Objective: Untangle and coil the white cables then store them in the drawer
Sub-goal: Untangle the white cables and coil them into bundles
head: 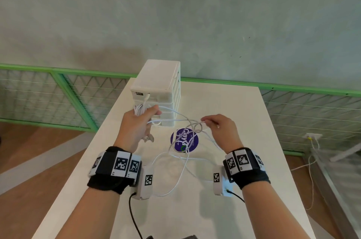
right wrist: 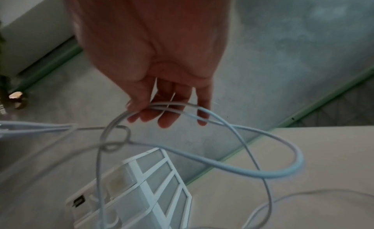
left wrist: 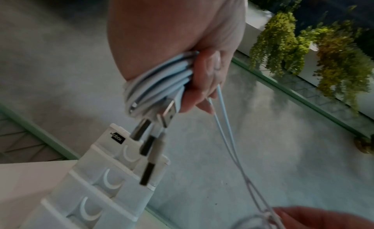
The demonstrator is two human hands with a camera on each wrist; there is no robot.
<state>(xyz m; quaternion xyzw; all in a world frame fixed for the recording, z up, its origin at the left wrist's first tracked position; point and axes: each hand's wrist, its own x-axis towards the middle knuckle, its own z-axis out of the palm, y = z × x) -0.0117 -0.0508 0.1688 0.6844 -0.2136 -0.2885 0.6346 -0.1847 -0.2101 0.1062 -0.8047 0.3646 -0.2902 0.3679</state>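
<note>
My left hand [head: 136, 121] grips a bundle of coiled white cables [left wrist: 153, 87] in front of the white drawer unit [head: 156, 90]; several USB plugs [left wrist: 168, 115] hang out of the coil. Loose white strands run from that hand to a knotted tangle [head: 193, 129] in mid-air. My right hand [head: 216, 125] pinches a strand [right wrist: 161, 106] beside the knot [right wrist: 117, 139] between thumb and fingertips. More cable loops [head: 175, 170] trail down onto the white table [head: 244, 209].
The drawer unit [right wrist: 141, 192] stands at the table's far edge with its drawers [left wrist: 105, 179] closed. A round purple sticker [head: 184, 141] lies under the tangle. A green railing [head: 273, 86] runs behind the table. Black wrist leads [head: 132, 217] hang near the front.
</note>
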